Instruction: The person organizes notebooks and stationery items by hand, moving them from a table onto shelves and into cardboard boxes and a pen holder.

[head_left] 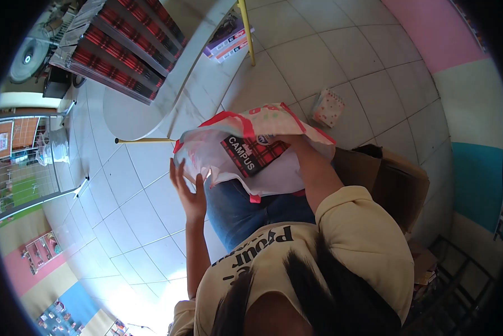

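A white and pink plastic bag with red trim (282,182) lies open across my lap. Inside it is a red-and-black plaid notebook (250,154) with "CAMPUS" on its cover. My right hand (288,142) reaches into the bag and grips the notebook at its upper right edge, its fingertips partly hidden. At the bag's left rim my left hand (188,193) is raised with its fingers apart, holding nothing.
Wrapped stacks of red plaid notebooks (131,47) stand on a white table (167,106) with yellow legs. A small spotted notepad (328,108) lies on the tiled floor beyond the bag. To my right sits an open cardboard box (399,182); a wire rack (36,162) stands at far left.
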Available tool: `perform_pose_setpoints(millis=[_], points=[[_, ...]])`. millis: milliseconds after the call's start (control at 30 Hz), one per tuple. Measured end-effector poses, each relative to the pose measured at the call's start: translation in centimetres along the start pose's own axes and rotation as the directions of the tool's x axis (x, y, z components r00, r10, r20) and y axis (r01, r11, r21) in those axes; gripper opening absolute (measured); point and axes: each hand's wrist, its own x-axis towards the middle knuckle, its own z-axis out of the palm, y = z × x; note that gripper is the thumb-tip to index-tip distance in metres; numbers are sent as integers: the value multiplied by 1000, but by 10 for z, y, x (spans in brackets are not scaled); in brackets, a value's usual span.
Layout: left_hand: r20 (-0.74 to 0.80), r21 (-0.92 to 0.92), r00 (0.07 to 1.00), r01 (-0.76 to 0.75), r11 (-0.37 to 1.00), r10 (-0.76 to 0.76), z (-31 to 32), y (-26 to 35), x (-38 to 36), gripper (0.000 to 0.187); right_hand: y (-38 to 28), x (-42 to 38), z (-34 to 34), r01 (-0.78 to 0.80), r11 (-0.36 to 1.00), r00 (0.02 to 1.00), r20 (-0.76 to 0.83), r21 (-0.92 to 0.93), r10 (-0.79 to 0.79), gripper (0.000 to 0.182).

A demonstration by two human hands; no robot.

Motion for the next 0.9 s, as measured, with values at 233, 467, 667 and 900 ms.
perform_pose_setpoints(millis=[233,467,667,900], points=[[81,-43,990,116,992,-112,18,4,6,52,-24,-10,3,20,991,1000,0,130,-21,100],[85,-1,992,96,995,-95,16,-3,8,57,-81,-30,-6,18,993,988,149,120,-36,101],[87,18,985,146,989,-147,13,-13,12,62,-162,-93,-23,-9,1000,1000,-5,-2,9,75],[77,65,986,141,988,-146,-30,-20,0,68,-206,-183,-75,303,938,926,-179,-172,-332,67]])
